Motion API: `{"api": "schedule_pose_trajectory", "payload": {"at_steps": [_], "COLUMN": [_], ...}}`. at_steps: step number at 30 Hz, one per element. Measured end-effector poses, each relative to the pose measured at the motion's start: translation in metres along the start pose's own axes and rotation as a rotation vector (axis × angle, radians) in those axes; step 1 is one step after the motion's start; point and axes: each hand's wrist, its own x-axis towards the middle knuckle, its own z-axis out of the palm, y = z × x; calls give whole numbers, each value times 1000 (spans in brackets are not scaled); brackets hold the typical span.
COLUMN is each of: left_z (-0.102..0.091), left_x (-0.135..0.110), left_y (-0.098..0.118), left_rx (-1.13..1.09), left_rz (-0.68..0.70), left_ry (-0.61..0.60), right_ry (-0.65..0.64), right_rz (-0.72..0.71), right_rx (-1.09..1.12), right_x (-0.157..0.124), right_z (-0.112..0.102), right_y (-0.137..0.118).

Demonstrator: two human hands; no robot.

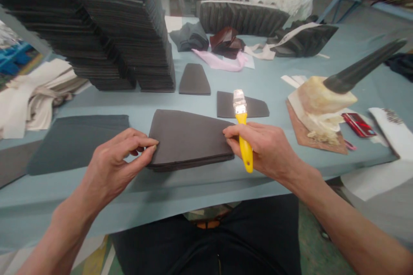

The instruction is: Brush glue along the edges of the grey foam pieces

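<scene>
A short stack of dark grey-brown tapered panels (190, 137) lies before me on the cloth-covered table. My left hand (121, 157) is closed, thumb and fingertips pinching the left edge of the top panel. At the narrow right end, the fingertips of my right hand (263, 144) pinch the panel's edge. That same hand also holds a paintbrush (245, 146) with a yellow handle, its whitish bristle end pointing away from me. Just beyond the stack lie a small trapezoid panel (194, 79) and another dark panel (254, 105), partly behind the brush.
Tall stacks of dark panels (129, 30) rise at the back left. On the right, a pale block with a dark handle (361, 66) stands on a brown board (301, 131), beside a red device (359, 124). Dark sheets (80, 142) lie left; fabric scraps (226, 60) lie behind.
</scene>
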Motion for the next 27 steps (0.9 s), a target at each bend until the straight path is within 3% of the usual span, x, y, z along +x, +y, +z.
{"api": "schedule_pose_trajectory", "payload": {"at_steps": [6,12,17,23,27], "left_z": [-7,-13,-1,18,23], "left_x": [1,8,31,52,53], "left_y": [-2,2,21,34,33], "left_rx": [66,273,263,313,382], "left_rz": [-18,96,255,277,298], "left_ry": [-61,-29,-134,-289,-270], "right_ry": [0,5,-24,-24,-43], "right_rz": [33,22,65,92,101], "right_rx": [-19,-45,-17,-7,38], "right_x": [4,3,3,4,3], "right_z": [4,7,7,5,2], "right_y": [-1,2,1,2,4]}}
